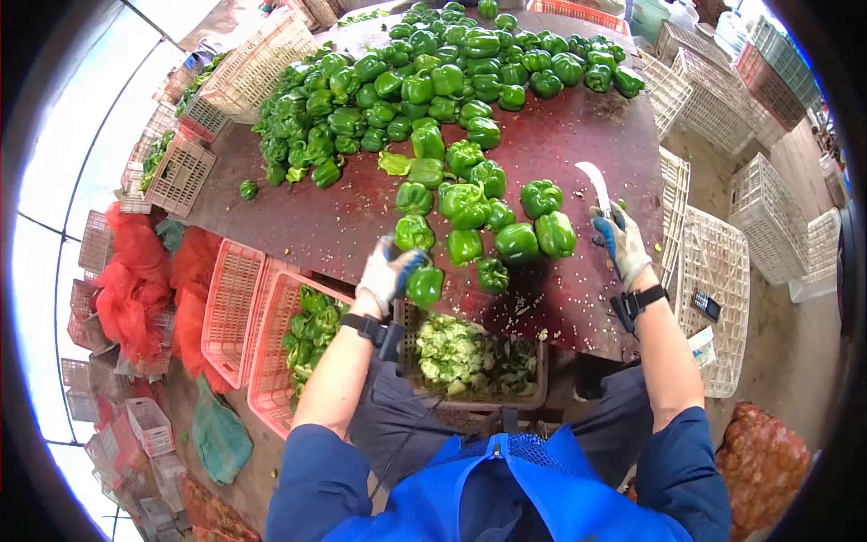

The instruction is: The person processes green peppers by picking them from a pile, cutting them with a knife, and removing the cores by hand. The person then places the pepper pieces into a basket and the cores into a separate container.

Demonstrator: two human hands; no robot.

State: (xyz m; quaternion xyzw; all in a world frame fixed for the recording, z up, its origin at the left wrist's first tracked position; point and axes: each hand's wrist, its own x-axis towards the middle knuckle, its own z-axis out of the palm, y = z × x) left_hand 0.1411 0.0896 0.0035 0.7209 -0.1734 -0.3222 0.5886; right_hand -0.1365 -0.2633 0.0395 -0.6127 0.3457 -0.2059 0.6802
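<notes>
My left hand (pixel 388 274), in a white and blue glove, is beside a green pepper (pixel 424 285) at the table's near edge; its fingers are partly spread and whether they touch the pepper is unclear. On the right, my right hand (pixel 621 242), gloved too, is closed round a knife (pixel 596 185) whose curved blade points up and away. Loose peppers (pixel 517 242) lie between the hands on the dark red table (pixel 587 135). Farther back is a large heap of green peppers (pixel 388 86).
A pink crate (pixel 257 384) of peppers stands at the left below the table edge. Under the near edge, a crate (pixel 533 397) holds pale pepper cores (pixel 452 352). A white crate (pixel 722 289) with a phone (pixel 706 304) is at the right. Red net bags (pixel 131 280) hang left.
</notes>
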